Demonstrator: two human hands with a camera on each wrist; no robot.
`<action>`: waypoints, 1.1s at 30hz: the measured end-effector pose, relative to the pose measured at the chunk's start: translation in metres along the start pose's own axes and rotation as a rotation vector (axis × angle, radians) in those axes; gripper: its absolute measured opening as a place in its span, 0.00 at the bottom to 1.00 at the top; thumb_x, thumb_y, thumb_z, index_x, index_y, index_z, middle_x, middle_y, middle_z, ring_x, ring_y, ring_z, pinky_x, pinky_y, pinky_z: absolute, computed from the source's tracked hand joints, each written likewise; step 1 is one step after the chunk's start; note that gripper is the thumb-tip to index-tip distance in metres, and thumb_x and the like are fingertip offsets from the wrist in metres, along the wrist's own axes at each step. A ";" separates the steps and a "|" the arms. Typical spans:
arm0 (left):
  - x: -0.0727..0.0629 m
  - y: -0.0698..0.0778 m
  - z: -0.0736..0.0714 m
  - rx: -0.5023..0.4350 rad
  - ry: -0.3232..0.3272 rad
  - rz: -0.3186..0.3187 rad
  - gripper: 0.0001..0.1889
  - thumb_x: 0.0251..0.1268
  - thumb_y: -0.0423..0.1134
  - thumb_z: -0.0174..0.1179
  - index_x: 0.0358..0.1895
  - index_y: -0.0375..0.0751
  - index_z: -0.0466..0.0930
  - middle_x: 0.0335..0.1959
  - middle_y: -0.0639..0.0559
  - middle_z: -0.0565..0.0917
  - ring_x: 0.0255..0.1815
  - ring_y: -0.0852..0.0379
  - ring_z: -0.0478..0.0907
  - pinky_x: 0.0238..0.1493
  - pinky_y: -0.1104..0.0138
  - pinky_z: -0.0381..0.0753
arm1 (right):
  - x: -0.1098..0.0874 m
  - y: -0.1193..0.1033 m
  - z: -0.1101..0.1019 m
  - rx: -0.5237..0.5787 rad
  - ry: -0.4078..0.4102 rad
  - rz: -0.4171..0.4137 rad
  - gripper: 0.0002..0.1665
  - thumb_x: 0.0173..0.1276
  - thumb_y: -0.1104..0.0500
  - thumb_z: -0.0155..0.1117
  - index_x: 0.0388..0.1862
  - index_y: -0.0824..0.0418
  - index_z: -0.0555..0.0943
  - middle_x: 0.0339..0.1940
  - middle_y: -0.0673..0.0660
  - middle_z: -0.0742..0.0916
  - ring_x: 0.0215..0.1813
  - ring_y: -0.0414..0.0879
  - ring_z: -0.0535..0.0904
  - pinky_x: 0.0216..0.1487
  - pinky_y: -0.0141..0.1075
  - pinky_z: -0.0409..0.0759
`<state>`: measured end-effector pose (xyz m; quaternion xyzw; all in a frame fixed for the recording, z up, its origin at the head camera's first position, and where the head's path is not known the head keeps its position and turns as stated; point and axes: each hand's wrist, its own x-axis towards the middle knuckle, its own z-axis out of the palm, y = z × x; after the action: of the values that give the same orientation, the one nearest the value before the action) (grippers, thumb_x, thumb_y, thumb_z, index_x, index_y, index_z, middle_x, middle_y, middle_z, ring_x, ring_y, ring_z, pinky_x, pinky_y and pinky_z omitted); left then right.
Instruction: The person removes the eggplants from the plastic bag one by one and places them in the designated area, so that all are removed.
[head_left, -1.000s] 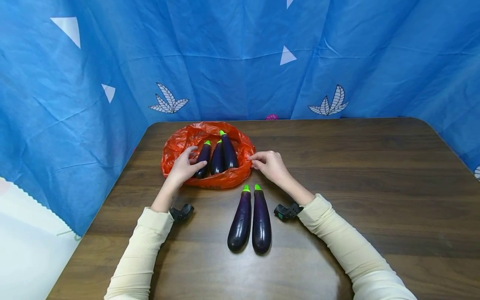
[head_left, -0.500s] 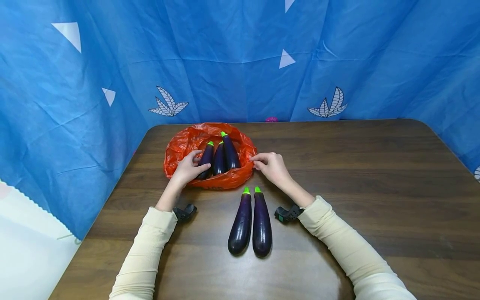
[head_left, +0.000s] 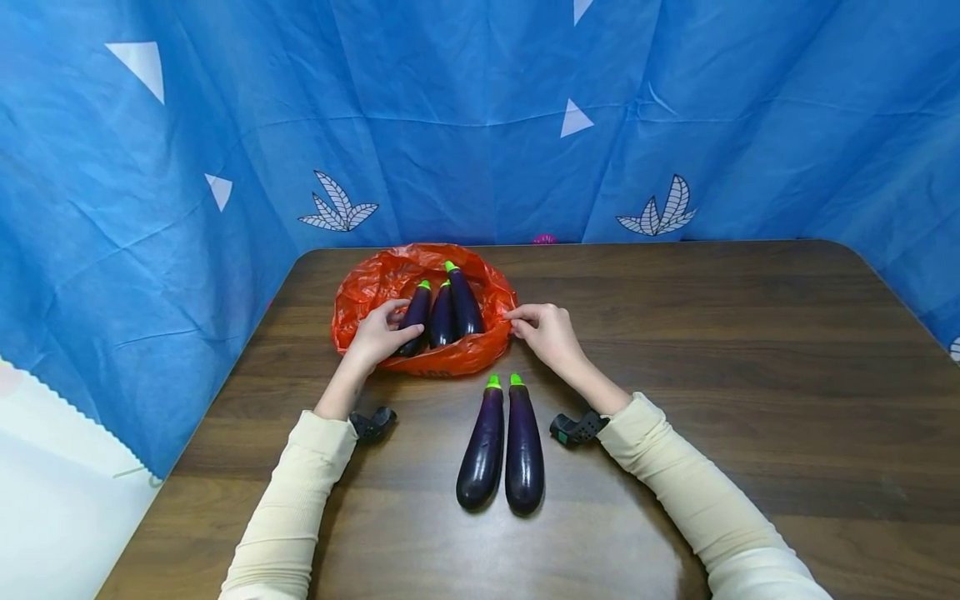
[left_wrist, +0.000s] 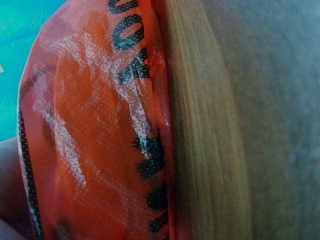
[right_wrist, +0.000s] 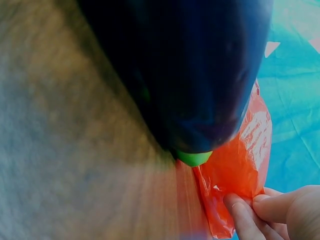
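A red plastic bag [head_left: 468, 358] lies wide open at the back left of the table, with three eggplants inside, their bright green stems pointing away. My left hand [head_left: 375, 337] reaches over the bag's near left rim and grips the leftmost eggplant [head_left: 418, 307], thumb on its near side. At the bag's right rim, my right hand [head_left: 547, 333] pinches the plastic between thumb and fingers, as the right wrist view also shows. Printed red plastic fills much of the left wrist view, hiding most of the left hand.
Two more eggplants, a left one [head_left: 480, 458] and a right one [head_left: 524, 458], lie side by side on the wooden table [head_left: 712, 358] between the forearms. A blue patterned curtain [head_left: 480, 125] hangs behind the table's back edge.
The bag and the eggplants in it have shifted slightly to the right. My left hand has moved a little right and closed in around the leftmost eggplant; the right keeps its pinch.
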<state>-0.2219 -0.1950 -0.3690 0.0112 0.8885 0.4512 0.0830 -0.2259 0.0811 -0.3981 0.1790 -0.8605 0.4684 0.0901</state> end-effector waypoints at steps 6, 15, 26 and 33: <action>0.001 0.000 -0.001 -0.020 -0.002 0.007 0.31 0.64 0.40 0.61 0.67 0.34 0.61 0.60 0.32 0.69 0.59 0.39 0.67 0.57 0.51 0.68 | 0.000 0.001 0.000 -0.003 0.011 -0.002 0.08 0.63 0.70 0.62 0.39 0.66 0.86 0.34 0.58 0.86 0.30 0.43 0.82 0.36 0.33 0.80; -0.009 0.010 -0.006 -0.130 0.055 0.037 0.31 0.64 0.39 0.60 0.68 0.38 0.60 0.60 0.33 0.69 0.57 0.38 0.69 0.53 0.51 0.72 | -0.001 0.001 -0.001 0.005 0.012 0.006 0.08 0.64 0.70 0.62 0.40 0.66 0.86 0.35 0.59 0.86 0.30 0.44 0.81 0.36 0.33 0.80; -0.043 0.036 -0.014 -0.182 0.016 0.108 0.32 0.64 0.41 0.60 0.70 0.42 0.59 0.62 0.35 0.68 0.59 0.39 0.67 0.52 0.50 0.72 | 0.001 0.001 -0.002 -0.011 0.022 0.014 0.09 0.63 0.70 0.62 0.40 0.66 0.86 0.36 0.59 0.86 0.30 0.44 0.81 0.36 0.34 0.80; -0.056 0.038 -0.015 -0.158 0.038 0.141 0.31 0.64 0.40 0.60 0.69 0.42 0.61 0.62 0.35 0.69 0.59 0.40 0.68 0.54 0.50 0.71 | 0.001 0.002 0.001 -0.019 0.020 0.009 0.09 0.63 0.70 0.63 0.40 0.65 0.86 0.35 0.58 0.86 0.29 0.43 0.81 0.35 0.34 0.80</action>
<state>-0.1709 -0.1903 -0.3218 0.0587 0.8486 0.5247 0.0347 -0.2280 0.0814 -0.3997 0.1694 -0.8648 0.4623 0.0984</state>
